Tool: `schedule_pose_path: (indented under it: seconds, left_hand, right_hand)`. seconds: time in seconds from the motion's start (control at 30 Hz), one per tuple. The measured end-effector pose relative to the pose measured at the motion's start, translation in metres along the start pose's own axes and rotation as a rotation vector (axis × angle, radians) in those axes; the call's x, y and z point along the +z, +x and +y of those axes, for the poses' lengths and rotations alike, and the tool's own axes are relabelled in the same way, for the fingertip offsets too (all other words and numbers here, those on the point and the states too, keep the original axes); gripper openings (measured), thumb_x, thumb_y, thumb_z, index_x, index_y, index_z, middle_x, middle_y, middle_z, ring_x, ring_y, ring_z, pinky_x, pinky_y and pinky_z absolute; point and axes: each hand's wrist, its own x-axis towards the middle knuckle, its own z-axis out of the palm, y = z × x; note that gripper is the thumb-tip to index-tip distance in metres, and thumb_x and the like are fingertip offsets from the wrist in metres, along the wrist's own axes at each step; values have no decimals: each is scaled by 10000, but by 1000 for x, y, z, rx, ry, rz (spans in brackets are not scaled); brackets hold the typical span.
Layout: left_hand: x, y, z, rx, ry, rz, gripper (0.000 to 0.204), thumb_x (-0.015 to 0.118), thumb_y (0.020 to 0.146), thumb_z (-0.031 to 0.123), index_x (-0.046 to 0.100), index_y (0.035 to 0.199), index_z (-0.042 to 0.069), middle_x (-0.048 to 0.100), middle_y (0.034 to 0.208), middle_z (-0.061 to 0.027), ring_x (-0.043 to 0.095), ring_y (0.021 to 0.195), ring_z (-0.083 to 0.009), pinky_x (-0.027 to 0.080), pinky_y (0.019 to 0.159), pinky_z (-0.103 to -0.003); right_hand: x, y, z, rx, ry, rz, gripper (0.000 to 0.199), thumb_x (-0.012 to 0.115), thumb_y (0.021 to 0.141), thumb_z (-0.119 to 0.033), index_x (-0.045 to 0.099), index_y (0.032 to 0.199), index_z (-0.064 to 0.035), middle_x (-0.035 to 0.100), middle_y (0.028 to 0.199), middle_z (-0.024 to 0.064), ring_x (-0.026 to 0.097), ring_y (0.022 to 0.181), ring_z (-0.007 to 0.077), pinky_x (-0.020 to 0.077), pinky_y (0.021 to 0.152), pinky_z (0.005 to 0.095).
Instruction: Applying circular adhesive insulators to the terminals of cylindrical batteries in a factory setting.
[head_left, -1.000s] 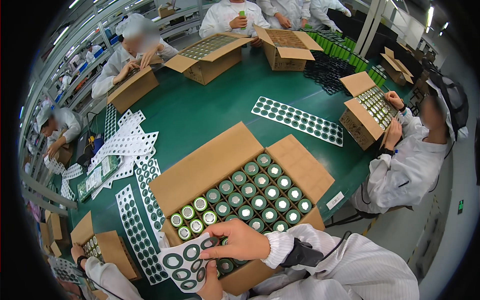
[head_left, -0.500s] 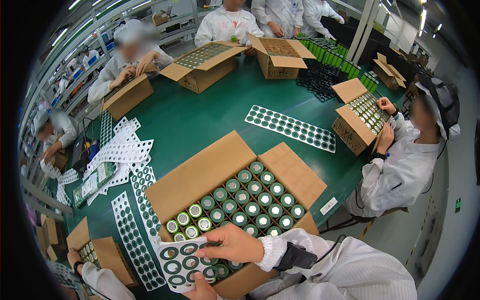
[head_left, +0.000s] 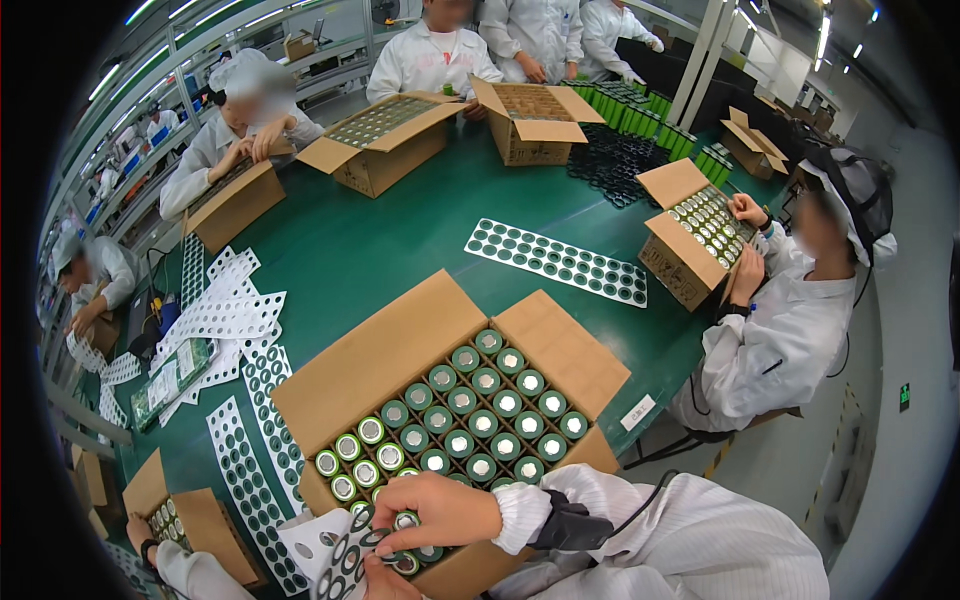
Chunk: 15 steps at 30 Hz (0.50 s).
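Note:
My left hand [head_left: 388, 581] is closed on a white sheet of dark green ring stickers [head_left: 343, 562] at the near left corner of an open cardboard box [head_left: 385, 345]. The sheet is bent, its white backing partly turned up. My right hand [head_left: 437, 508] pinches at the sheet's right edge; whether a loose ring is between the fingertips is hidden. Cylindrical battery cells [head_left: 482, 422] stand upright in the box's divider grid. Most show dark green rings around their silver ends; several bright green-rimmed cells [head_left: 345, 446] at the left show no dark ring. My right hand covers some near cells.
Sticker sheets [head_left: 250, 480] lie left of the box, beside a heap of white sheets [head_left: 225, 325]. Another sheet [head_left: 555, 262] lies beyond it. Co-workers handle boxes around the green table [head_left: 390, 230], including a box [head_left: 690, 235] at right. Black plastic holders [head_left: 618, 165] lie at the back.
The sticker sheet has tilted and bent, and sits lower. My right hand has moved left and down with it, uncovering some cells. The whole view has shifted slightly.

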Motion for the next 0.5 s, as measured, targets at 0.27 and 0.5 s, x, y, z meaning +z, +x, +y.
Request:
schedule_pose_path:
  seconds: [0.27, 0.5]
  left_hand:
    - [-2, 2, -4, 172, 329, -83, 281, 537, 839, -32, 487, 1108, -94, 589, 1069, -136, 564, 906, -218, 445, 817, -310]
    - [17, -6, 3, -94, -559, 79, 390, 554, 808, -47, 453, 1184, -36, 552, 1122, -145, 564, 977, -232, 450, 873, -359]
  right_hand:
    - [2, -4, -7, -32, -113, 55, 253, 669, 767, -236, 571, 818, -9, 578, 707, 96, 576, 669, 218, 440, 605, 314]
    - [3, -12, -11, -1, -169, 171, 264, 656, 781, -259, 588, 867, -18, 588, 729, 121, 579, 663, 235, 451, 605, 311]
